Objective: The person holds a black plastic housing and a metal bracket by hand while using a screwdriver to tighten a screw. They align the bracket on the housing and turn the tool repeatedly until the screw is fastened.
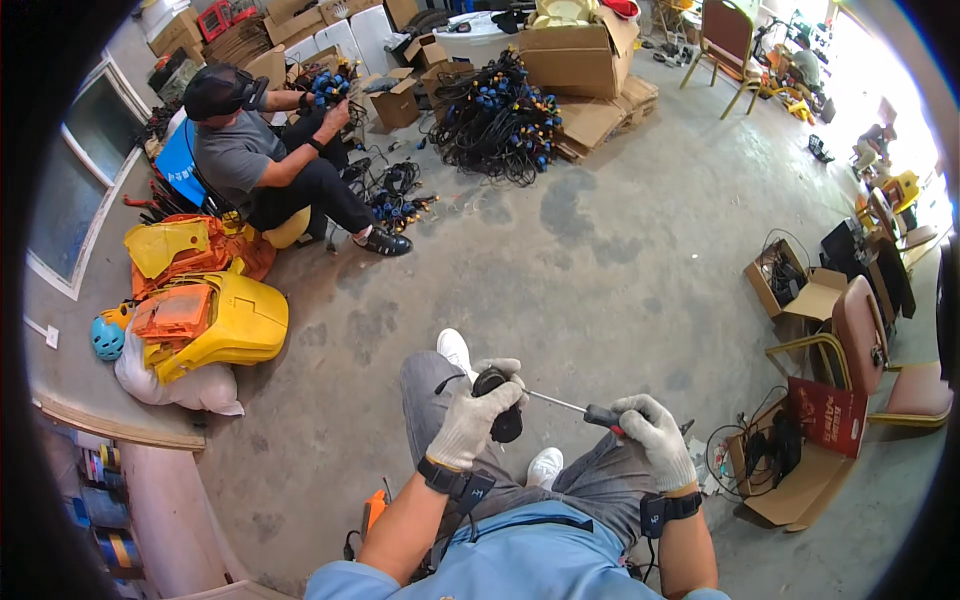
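Note:
My left hand, in a pale knit glove, grips a small black device with a short black strap or cable at its left, held over my lap. My right hand, gloved the same way, is closed round the dark handle with red of a screwdriver. Its long metal shaft points left, reaching to the black device; whether the tip touches it is too small to tell. My grey trousers and white shoes show beneath my hands.
A seated co-worker handles wired parts beside a cable pile and cardboard boxes. Yellow and orange plastic shells lie at left, near white sacks. At right stand chairs and open boxes. Other people work by the bright doorway.

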A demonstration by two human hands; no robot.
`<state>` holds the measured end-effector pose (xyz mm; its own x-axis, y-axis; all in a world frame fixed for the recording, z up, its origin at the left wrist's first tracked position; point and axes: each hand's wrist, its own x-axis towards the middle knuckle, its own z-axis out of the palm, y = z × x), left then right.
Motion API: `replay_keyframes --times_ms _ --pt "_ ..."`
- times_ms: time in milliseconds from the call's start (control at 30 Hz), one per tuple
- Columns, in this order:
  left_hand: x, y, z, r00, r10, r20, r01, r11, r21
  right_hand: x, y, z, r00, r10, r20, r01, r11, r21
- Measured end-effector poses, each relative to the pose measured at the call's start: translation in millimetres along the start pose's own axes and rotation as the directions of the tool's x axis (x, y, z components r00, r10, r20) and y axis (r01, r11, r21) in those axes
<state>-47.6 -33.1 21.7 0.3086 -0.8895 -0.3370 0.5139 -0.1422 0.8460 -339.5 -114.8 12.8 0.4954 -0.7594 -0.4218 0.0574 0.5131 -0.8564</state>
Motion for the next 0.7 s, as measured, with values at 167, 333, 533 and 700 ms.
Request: replay_keyframes --times_ms 167,333,533,700 --pt "11.6 3.8 3.8 0.999 -0.007 -0.037 0.016 0.972 0.234 3.3 -7.2 -2.4 0.997 -0.049 -0.067 0.055 0.993 0.103" --pt "52.9 -20.5 15.5 0.993 -0.097 0.073 -0.004 0.57 0.822 35.0 31.2 -28.5 0.961 0.197 -0.192 -0.078 0.865 0.496" --pt "101.1 -98.1 -6.8 0.98 -0.199 0.024 0.052 0.369 0.928 54.8 89.8 -38.7 0.904 0.344 -0.255 -0.158 0.822 0.548" --pt "112.7 -120.2 -12.1 0.973 -0.216 -0.08 0.154 0.348 0.925 53.1 117.3 -38.2 0.906 0.375 -0.199 -0.205 0.798 0.567"
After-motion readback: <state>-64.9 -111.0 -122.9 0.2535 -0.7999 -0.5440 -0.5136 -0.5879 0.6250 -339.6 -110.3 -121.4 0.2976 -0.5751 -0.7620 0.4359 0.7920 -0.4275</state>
